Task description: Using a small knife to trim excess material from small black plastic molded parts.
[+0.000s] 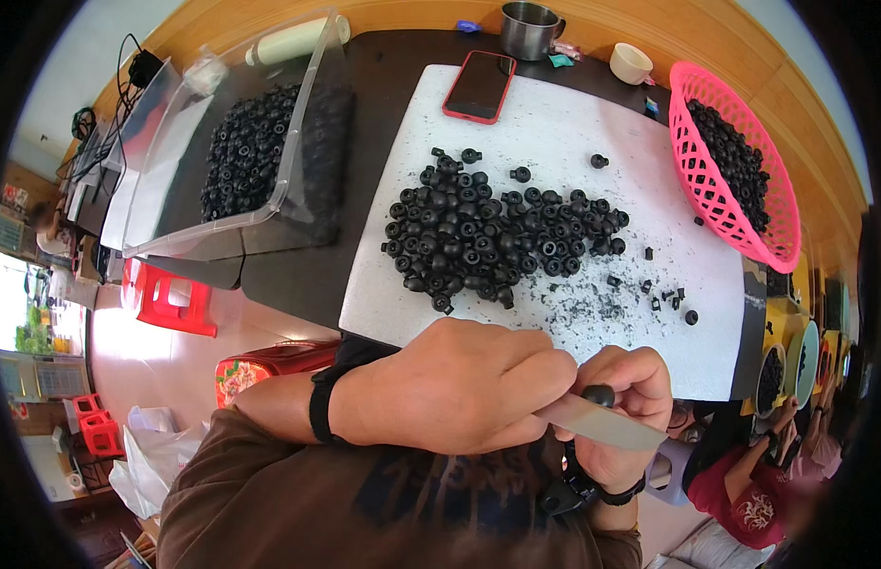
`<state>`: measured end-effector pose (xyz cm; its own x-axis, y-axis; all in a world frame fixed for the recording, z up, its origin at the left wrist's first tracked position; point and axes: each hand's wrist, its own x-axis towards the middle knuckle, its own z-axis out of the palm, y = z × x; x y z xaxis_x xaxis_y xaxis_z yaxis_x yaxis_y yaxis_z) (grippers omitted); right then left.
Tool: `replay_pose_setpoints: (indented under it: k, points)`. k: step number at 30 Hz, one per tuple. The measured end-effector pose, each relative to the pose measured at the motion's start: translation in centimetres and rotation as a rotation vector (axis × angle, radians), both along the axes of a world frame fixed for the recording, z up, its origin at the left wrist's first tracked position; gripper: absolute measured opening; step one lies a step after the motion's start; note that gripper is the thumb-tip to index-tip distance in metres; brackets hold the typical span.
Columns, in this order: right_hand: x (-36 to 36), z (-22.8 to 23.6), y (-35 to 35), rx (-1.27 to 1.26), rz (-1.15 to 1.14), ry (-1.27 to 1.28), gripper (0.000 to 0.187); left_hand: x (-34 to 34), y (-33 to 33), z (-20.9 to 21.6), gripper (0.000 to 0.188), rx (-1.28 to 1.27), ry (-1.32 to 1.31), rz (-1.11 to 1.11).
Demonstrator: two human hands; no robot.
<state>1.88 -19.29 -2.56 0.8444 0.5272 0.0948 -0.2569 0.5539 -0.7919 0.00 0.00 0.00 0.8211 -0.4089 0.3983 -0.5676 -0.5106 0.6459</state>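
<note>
- Brown shirt (364, 512), one, across the lower edge; before it, two hands, both closed.
- Left hand (459, 379): gripping one knife (616, 427); its blade points to the right, passing in front of the right hand (639, 389).
- Right hand: pinching one black ball (599, 394) between thumb and fingers, just beside the blade; whether blade and ball touch, I cannot tell.
- One white board (544, 123) beyond the hands; on it, one big pile (459, 223) of black balls, too jumbled to count; three balls lie loose, two beyond the pile, one toward the right edge; several small offcuts (680, 293) and many black crumbs (592, 302) lie nearby.
- One phone (479, 87), red-edged, flat at the board's far side.
- One clear tub (303, 128) at left; inside, a heap of black balls, uncountable.
- One pink basket (706, 180) at right; inside, black pieces, also uncountable.
- Beyond the board, one metal mug (528, 36), one cream cup (631, 66); their contents cannot be made out.
</note>
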Motion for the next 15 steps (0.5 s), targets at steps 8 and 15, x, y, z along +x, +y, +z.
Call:
replay_pose_setpoints:
  k: [8, 15]
  points:
    - [-0.3, 0.3, 0.6, -0.015, -0.074, -0.041, 0.026, -0.2, -0.2, 0.1, 0.029, 0.012, 0.008, 0.012]
    - [-0.5, 1.2, 0.0, -0.053, 0.152, -0.299, 0.019, -0.5, -1.0, -0.7, 0.023, 0.073, 0.114, 0.122]
